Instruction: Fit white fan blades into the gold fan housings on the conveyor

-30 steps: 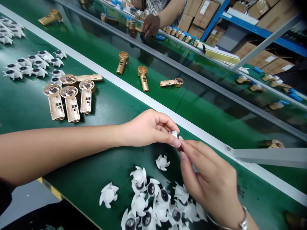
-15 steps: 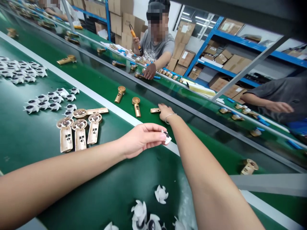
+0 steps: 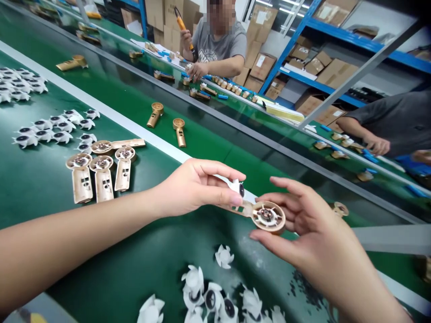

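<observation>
Pinched between the thumb and fingers of my left hand (image 3: pixel 195 188) is a white fan blade wheel (image 3: pixel 237 186) with a dark round centre. My right hand (image 3: pixel 303 224) is curled around the round head of a gold handheld-fan housing (image 3: pixel 268 217), open side up with a small motor inside. The housing's handle points left and passes under my left thumb, which partly hides it. The blade wheel is above the handle, beside the round head. Several more loose blade wheels (image 3: pixel 224 256) lie on the green table below my hands.
Several gold housings (image 3: pixel 82 179) lie grouped at left, near rows of white blade wheels (image 3: pixel 42 128). More housings (image 3: pixel 180 132) lie on the green conveyor (image 3: pixel 134 105) beyond a white strip. Across it, a person (image 3: pixel 218 49) works with an orange tool. A grey bar (image 3: pixel 390 244) is at right.
My right hand has come back from the conveyor with a gold fan housing, now beside my left hand. My left hand still holds the blade wheel. The view has shifted slightly.
</observation>
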A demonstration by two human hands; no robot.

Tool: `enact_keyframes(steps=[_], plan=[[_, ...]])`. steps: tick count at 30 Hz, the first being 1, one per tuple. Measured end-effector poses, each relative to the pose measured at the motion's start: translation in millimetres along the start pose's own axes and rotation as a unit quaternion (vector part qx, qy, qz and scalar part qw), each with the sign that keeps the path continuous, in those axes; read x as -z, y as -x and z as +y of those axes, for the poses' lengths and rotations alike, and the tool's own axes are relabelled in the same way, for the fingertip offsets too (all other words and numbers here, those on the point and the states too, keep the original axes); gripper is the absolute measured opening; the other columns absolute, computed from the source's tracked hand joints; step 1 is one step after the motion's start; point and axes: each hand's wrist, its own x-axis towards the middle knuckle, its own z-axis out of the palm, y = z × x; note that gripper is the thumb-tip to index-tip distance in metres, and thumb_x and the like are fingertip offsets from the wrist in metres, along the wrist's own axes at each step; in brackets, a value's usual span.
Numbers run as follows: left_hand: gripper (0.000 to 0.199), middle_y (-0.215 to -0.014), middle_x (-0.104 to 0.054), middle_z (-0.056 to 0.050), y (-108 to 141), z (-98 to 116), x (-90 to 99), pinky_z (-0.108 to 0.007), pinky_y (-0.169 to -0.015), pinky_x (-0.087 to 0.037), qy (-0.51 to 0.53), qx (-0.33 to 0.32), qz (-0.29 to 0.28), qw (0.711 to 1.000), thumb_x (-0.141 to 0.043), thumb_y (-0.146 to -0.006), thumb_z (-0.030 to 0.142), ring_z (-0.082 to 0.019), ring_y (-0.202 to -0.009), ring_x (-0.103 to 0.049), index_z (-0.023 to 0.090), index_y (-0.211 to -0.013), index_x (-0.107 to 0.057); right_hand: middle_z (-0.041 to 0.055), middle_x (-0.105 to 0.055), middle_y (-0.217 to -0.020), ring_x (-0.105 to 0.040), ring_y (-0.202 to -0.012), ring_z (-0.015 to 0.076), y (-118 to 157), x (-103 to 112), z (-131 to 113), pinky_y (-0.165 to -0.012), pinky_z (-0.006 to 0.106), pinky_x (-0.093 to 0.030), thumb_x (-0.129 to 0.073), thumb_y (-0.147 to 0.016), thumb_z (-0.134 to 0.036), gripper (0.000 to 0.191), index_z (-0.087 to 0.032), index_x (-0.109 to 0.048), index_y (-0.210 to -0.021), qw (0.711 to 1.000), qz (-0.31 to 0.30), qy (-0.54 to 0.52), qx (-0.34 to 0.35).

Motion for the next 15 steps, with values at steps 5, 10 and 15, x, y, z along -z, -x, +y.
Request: enact_keyframes(steps=[5,10,15], plan=[[0.046,-0.088,-0.075,0.000,10.5,-2.3,-10.5,-0.025,-0.074,-0.064,-0.066,-0.005,-0.009,0.998,-0.088,-0.062,0.010,-0.015,-0.077,-0.074,0.018,-0.104,-0.073,0.0069,-0.074,-0.108,-0.075,-0.088,0.0253,14.9,-13.8,-9.7,-0.075,0.035,-0.064,-0.078,-0.077,-0.037,0.044,-0.028,-0.063,-0.118,0.995,0.076,0.058,0.022],[0.041,-0.088,-0.075,-0.002,14.6,-3.0,-11.1,-0.031,-0.082,-0.065,-0.141,-0.043,-0.009,0.989,-0.088,-0.064,0.015,-0.019,-0.082,-0.075,0.017,-0.101,-0.072,0.0077,-0.071,-0.120,-0.073,-0.099,0.0287,16.4,-20.6,-11.2,-0.085,0.042,-0.063,-0.073,-0.082,-0.041,0.054,-0.031,-0.057,-0.133,0.995,0.064,0.077,0.030],[0.025,-0.095,-0.071,-0.004,15.5,1.8,-7.9,-0.025,-0.076,-0.063,-0.314,-0.193,-0.021,0.929,-0.087,-0.066,0.020,-0.015,-0.079,-0.071,0.015,-0.088,-0.077,0.0067,-0.073,-0.115,-0.074,-0.092,0.0260,18.1,-19.3,-7.5,-0.077,0.036,-0.064,-0.072,-0.083,-0.042,0.048,-0.031,-0.059,-0.128,0.996,0.052,0.071,0.032]])
